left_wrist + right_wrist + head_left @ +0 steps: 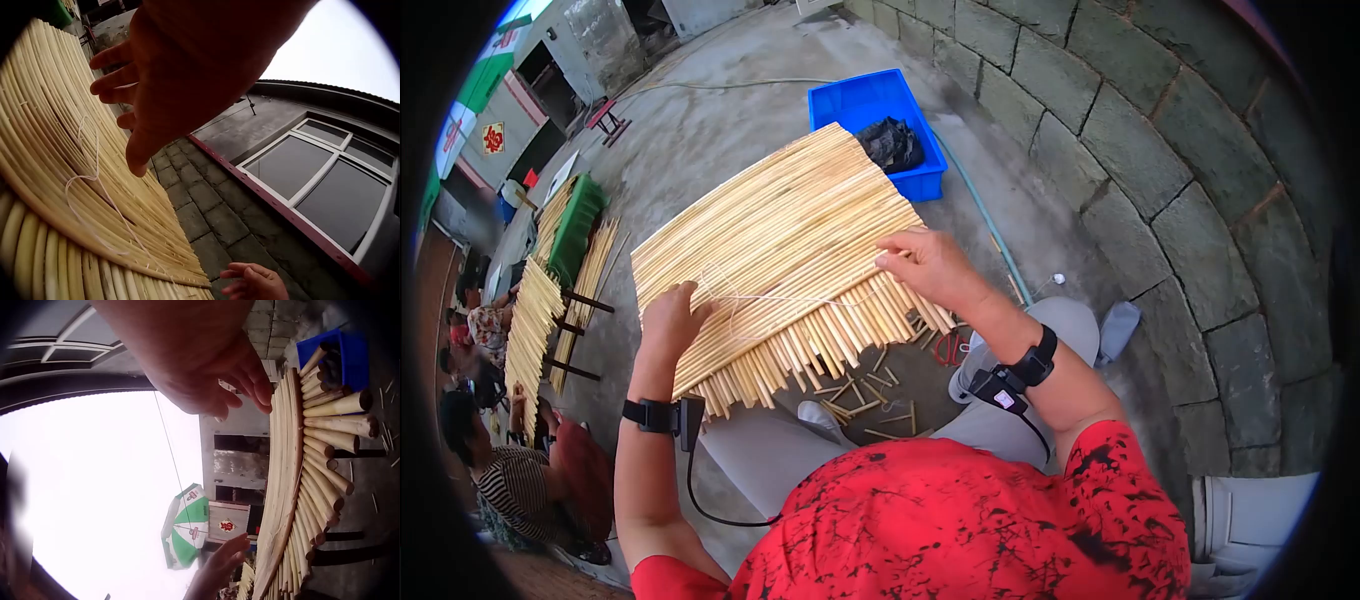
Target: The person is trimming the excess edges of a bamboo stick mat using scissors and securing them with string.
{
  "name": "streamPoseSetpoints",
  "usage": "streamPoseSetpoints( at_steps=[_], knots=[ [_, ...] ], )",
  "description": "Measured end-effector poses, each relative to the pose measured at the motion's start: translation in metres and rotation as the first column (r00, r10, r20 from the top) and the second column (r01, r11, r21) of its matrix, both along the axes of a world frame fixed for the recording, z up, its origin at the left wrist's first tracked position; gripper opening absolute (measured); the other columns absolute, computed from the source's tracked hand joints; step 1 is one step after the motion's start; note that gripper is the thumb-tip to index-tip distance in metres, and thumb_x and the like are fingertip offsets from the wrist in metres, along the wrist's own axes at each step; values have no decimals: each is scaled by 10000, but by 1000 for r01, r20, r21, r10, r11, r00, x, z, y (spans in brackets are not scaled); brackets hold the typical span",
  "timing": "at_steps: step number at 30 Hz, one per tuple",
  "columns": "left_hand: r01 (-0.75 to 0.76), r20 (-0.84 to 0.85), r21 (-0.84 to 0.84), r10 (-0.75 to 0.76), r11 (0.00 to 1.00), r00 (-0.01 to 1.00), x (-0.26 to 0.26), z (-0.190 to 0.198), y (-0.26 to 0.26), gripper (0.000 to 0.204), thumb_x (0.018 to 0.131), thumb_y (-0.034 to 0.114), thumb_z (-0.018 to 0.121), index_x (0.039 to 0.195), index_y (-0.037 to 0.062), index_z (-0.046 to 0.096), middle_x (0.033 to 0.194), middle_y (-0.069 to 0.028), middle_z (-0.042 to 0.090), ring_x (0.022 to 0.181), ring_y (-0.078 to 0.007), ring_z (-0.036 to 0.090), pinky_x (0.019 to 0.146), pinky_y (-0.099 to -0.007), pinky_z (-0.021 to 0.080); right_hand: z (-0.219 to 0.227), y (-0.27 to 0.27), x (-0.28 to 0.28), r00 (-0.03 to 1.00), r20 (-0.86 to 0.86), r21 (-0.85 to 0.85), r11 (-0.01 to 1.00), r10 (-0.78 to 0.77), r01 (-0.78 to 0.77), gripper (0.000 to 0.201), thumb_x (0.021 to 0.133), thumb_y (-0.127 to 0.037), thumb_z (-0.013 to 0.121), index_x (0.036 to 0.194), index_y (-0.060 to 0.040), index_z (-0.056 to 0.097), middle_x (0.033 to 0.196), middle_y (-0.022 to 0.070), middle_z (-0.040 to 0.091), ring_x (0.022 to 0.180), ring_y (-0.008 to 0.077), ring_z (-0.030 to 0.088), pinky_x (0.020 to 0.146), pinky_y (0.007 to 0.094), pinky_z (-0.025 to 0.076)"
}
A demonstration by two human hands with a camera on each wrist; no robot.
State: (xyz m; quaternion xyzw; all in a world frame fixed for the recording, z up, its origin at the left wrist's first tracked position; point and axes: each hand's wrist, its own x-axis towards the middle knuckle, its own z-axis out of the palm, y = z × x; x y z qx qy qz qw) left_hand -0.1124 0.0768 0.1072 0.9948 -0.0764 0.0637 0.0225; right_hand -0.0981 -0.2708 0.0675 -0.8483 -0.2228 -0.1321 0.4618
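Note:
A mat of pale straight stalks (780,205) laid side by side lies in front of me, its near edge fringed with cut stalk ends. My left hand (668,322) is over the mat's left part, fingers extended and thumb apart; in the left wrist view its palm is over the stalks. A thin white string (775,298) runs loosely across the mat between my hands, looped near the left one. My right hand (935,268) is at the mat's right edge, thumb and forefinger parted. In the right wrist view its fingertips reach the stalks' edge.
Behind the mat stands a blue crate (935,165) holding a black bag (890,145). Cut stalk pieces (860,400) and red-handled scissors (948,348) lie on the ground by my feet. A stone wall (1140,190) rises at right. People sit at left by another stalk mat (530,330).

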Motion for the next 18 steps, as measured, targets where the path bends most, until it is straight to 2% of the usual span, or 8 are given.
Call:
streamPoseSetpoints(
  at_steps=[2, 5, 7, 10, 12, 14, 17, 18],
  knots=[
    [282, 36, -219, -281, 934, 959, -21, -3, -40, 720, 697, 389, 702, 1237, -3, 433, 1182, -224, 492, 1060, -363, 499, 860, -398, 427, 10, -28, 16, 953, -265, 237, 949, -144, 209, 244, 829, -206, 594, 966, -7, 625, 773, 54, 625, 608, 96, 593, 521, 226, 473],
    [411, -146, -20, -410, 911, 900, -53, -32, -88, 1188, 481, 583, 741, 1378, 26, 197, 1391, -285, 186, 1328, -387, 130, 1039, -557, 135, -4, -74, 43, 869, -404, 254, 877, -287, 408, 244, 851, -220, 568, 931, 6, 608, 764, 57, 619, 584, 110, 593, 502, 216, 473],
    [385, -178, 5, -379, 923, 908, -62, -47, -107, 1098, 560, 460, 761, 1381, 19, 181, 1394, -298, 158, 1327, -404, 115, 1033, -575, 116, -39, -94, 58, 723, -587, 221, 786, -365, 577, 250, 858, -227, 553, 911, 13, 600, 765, 75, 616, 581, 131, 600, 484, 223, 470],
    [285, -157, 32, -277, 958, 948, -62, -71, -111, 949, 628, 246, 709, 1383, 23, 180, 1391, -310, 146, 1323, -421, 113, 1030, -585, 98, -73, -102, 65, 550, -751, -11, 840, -365, 542, 267, 859, -250, 553, 897, 11, 595, 736, 98, 616, 576, 159, 605, 465, 254, 470],
    [297, -185, 41, -285, 954, 940, -73, -74, -107, 898, 634, 149, 654, 1385, 25, 177, 1396, -300, 152, 1325, -414, 117, 1034, -575, 102, -95, -105, 76, 547, -707, -355, 894, -449, 275, 320, 856, -300, 556, 870, 17, 599, 685, 115, 623, 546, 178, 601, 462, 294, 479],
    [283, -146, 11, -278, 959, 949, -78, -66, -85, 844, 646, 6, 578, 1387, 30, 175, 1406, -273, 165, 1329, -396, 124, 1044, -547, 114, -121, -110, 95, 538, -651, -515, 832, -535, 205, 372, 848, -351, 556, 833, 17, 610, 640, 133, 625, 519, 195, 601, 476, 321, 492],
    [213, -102, 70, -206, 974, 973, -72, -61, -42, 819, 655, -104, 517, 1388, 36, 179, 1419, -225, 192, 1333, -364, 146, 1064, -480, 144, -149, -116, 94, 543, -643, -555, 817, -540, 156, 400, 832, -381, 566, 777, 10, 626, 644, 139, 632, 513, 215, 606, 495, 327, 503],
    [221, -75, 73, -216, 973, 974, -69, -69, -25, 815, 658, -109, 521, 1387, 45, 188, 1415, -228, 199, 1322, -374, 166, 1065, -464, 164, -159, -116, 100, 462, -677, -569, 805, -574, 167, 387, 826, -373, 572, 771, 5, 635, 662, 142, 637, 522, 227, 611, 506, 338, 507]
  ],
)
